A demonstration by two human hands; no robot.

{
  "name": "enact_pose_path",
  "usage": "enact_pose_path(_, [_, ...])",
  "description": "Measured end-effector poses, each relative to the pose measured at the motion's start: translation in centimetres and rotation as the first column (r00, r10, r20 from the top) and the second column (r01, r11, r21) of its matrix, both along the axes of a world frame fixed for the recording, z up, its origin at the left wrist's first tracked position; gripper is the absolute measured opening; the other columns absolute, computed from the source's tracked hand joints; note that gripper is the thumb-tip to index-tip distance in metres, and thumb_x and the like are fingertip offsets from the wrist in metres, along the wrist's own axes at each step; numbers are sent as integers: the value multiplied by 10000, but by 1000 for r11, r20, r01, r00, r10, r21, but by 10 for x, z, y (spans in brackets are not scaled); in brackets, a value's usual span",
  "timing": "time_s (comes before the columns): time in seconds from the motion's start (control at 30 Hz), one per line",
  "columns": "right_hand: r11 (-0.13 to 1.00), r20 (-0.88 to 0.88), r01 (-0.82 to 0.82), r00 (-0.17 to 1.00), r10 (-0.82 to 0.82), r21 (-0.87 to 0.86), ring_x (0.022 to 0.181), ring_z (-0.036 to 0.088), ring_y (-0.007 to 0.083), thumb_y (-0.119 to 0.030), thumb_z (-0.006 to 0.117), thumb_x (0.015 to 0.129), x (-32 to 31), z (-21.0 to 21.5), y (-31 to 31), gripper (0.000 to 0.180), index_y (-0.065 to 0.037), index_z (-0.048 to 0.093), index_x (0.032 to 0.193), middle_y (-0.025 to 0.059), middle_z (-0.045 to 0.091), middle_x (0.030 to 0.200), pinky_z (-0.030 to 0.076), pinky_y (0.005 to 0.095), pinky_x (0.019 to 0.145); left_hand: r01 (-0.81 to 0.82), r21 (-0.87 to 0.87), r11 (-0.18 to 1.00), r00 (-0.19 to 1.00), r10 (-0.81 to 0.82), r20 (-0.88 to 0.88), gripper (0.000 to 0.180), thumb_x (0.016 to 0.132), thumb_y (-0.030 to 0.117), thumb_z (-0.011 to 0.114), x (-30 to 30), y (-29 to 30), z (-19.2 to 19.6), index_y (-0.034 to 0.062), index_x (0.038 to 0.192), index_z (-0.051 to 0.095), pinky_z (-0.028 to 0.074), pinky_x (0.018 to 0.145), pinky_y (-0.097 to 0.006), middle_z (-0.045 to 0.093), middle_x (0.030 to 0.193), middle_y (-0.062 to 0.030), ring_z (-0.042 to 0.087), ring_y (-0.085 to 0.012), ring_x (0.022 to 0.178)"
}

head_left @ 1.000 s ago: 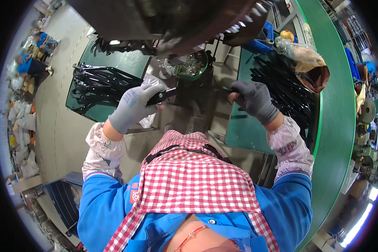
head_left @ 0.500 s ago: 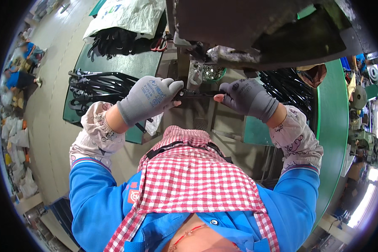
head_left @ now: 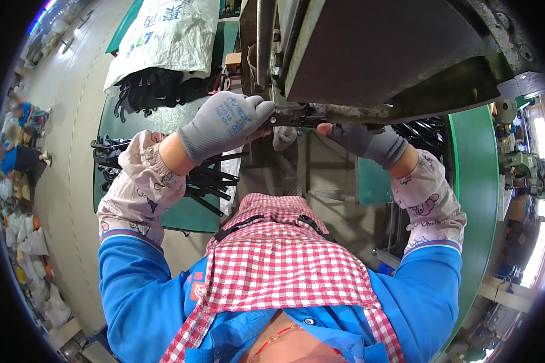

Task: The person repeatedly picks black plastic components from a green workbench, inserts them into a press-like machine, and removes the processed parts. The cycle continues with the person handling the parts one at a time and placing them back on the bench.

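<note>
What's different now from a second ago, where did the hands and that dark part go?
Both gloved hands rose from in front of the apron to the underside of the big machine. The left hand and right hand now press the thin dark part up against its lower edge. Both hands kept their grip on the part; the black pieces on the green table lie as before.

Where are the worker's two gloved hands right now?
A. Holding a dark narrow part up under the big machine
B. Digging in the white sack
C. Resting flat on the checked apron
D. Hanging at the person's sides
A: the left hand and the right hand both grip a dark narrow part right under the big machine, well above the checked apron.
</note>
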State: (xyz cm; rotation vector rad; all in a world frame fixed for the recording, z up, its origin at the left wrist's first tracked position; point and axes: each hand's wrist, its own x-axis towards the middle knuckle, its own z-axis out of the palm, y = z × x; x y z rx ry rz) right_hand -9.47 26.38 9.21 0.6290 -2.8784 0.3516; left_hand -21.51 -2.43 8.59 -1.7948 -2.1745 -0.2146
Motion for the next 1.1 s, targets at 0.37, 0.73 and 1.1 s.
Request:
enact_pose_path(0.37, [998, 65, 66, 996, -65, -15, 959, 686, 268, -424, 628, 958, 3, 6, 2, 424, -62, 666, 1175, 119, 714, 1047, 540, 398, 857, 93, 8, 996, 982, -93, 167, 347, 915, 374, 629, -14, 7, -2, 71, 1055, 536, 490, 603, -394, 581, 837, -75, 636, -278, 684])
enact_pose_path(0.73, [989, 426, 147, 895, -131, -5, 879, 656, 310, -609, 448, 987, -8, -2, 10, 622, -35, 676, 1060, 163, 695, 950, 511, 411, 806, 97, -99, 990, 979, -77, 188, 337, 913, 340, 639, -14, 8, -2, 55, 1060, 534, 504, 657, -403, 596, 854, -94, 649, -289, 761])
enact_pose_path(1.1, [894, 906, 431, 417, -77, -122, 669, 504, 280, -604, 368, 1020, -21, -30, 6, 618, -40, 581, 882, 109, 562, 733, 481, 381, 722, 117, -432, 894, 919, 67, 387, 419, 902, 319, 656, -25, 22, 13, 14, 1168, 547, 522, 786, -445, 648, 951, -170, 656, -371, 910])
